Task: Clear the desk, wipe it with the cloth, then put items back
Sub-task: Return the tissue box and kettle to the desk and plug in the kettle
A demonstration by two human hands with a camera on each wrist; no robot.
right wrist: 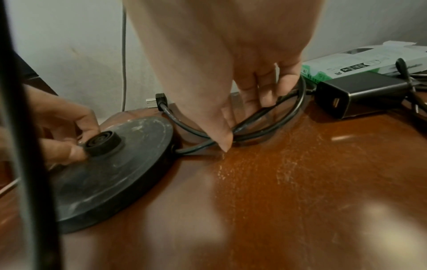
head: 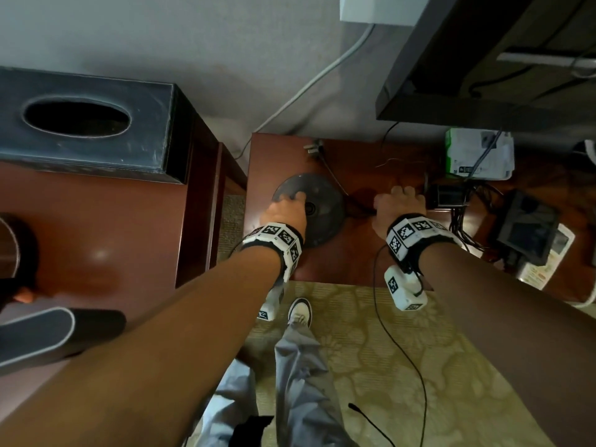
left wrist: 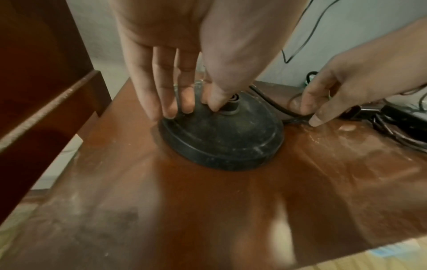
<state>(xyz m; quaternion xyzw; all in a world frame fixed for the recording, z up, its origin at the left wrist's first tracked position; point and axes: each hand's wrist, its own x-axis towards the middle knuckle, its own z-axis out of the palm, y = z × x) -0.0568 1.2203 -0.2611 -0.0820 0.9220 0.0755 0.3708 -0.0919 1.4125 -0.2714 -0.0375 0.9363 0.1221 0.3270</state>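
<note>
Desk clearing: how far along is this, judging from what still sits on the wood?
Early. Done: no kettle stands on the kettle base. In hand: the left hand holds the base, thumb at its centre connector; the right hand gathers its cord. Left: the charger, white-and-green box and cable tangle remain on the desk. No cloth is visible, and dusty streaks suggest no wiping yet.

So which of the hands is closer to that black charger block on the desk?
The right hand. It grips the looped black cord right beside the charger block. The left hand rests on the round kettle base, farther off.
</note>
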